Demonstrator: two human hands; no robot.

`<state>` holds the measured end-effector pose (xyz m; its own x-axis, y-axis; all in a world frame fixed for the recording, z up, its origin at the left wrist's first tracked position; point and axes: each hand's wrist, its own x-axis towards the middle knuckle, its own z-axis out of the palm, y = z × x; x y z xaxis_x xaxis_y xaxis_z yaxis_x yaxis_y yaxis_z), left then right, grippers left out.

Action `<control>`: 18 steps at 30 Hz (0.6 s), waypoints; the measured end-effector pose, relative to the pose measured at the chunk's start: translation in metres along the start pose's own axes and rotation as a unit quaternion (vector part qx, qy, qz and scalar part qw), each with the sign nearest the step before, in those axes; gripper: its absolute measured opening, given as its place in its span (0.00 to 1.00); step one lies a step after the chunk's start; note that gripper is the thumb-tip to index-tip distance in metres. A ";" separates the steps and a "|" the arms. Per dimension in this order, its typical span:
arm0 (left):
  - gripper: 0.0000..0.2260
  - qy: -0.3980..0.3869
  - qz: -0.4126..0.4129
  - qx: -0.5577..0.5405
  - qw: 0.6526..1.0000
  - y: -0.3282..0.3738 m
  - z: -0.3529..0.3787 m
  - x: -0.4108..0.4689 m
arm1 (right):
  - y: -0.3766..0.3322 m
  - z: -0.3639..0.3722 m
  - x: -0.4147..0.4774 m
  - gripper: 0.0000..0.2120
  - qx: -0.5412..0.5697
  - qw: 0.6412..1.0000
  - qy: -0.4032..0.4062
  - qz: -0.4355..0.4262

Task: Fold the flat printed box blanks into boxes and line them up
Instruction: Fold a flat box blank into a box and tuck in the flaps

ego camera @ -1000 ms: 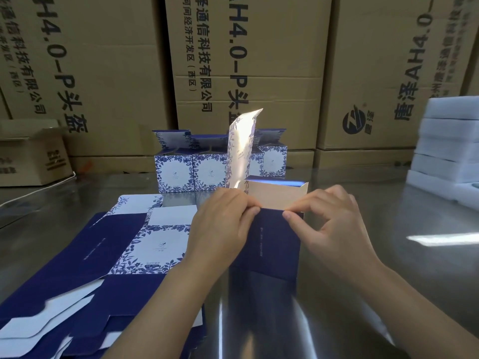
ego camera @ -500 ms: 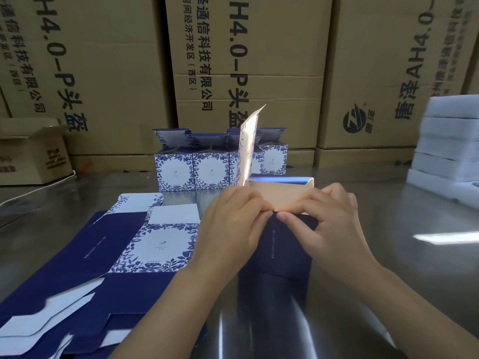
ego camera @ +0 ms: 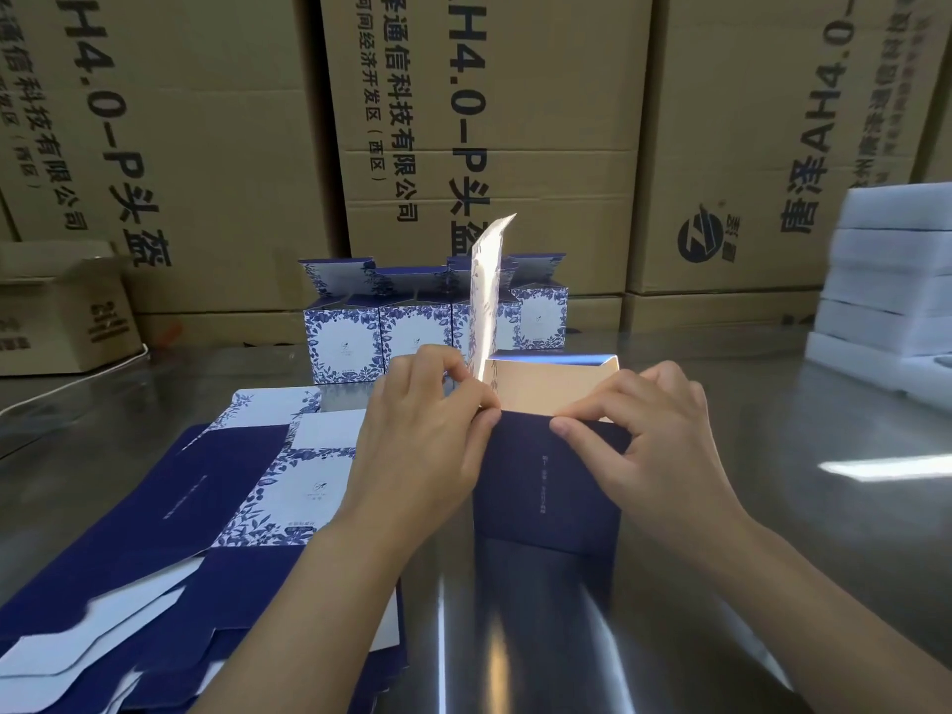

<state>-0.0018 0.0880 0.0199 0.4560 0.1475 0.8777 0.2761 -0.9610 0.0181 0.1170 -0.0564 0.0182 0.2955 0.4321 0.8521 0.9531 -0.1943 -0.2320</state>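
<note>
Half-folded box (ego camera: 546,487) stands frame-centre on tabletop (ego camera: 772,507), left hand (ego camera: 427,445) and right hand (ego camera: 654,440) each with pinching grip on its near top edge, likely squaring walls; finished boxes (ego camera: 345,342) lined behind.

Half-formed box (ego camera: 546,487) upright on steel table (ego camera: 772,507), 2 hands on it. Left hand (ego camera: 417,445) pinches near left corner; right hand (ego camera: 654,440) grips near navy wall, fingertips over rim, thumb outside. Tall flap (ego camera: 487,296) stands just beyond left fingers. Row of folded boxes (ego camera: 345,342) farther beyond; flat blanks (ego camera: 170,487) left of left fingers.
</note>
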 end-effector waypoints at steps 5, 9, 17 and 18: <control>0.04 -0.004 0.000 -0.002 1.000 0.000 -0.001 0.003 | 0.001 0.000 0.000 0.06 0.007 1.000 -0.001 0.002; 0.03 -0.017 -0.013 -0.022 1.000 -0.001 -0.002 0.003 | 0.003 -0.002 0.002 0.06 -0.003 1.000 -0.006 0.007; 0.01 -0.042 -0.047 -0.019 0.998 -0.010 -0.002 0.001 | 0.013 -0.014 0.009 0.05 0.044 0.997 -0.043 0.039; 0.01 -0.043 -0.052 -0.012 0.998 -0.011 -0.003 0.001 | 0.013 -0.015 0.008 0.04 0.050 0.997 -0.046 0.037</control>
<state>-0.0065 0.0981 0.0219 0.4964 0.2660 0.8263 0.3070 -0.9442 0.1195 0.1304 -0.0683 0.0294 0.3653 0.4992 0.7857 0.9290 -0.1415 -0.3421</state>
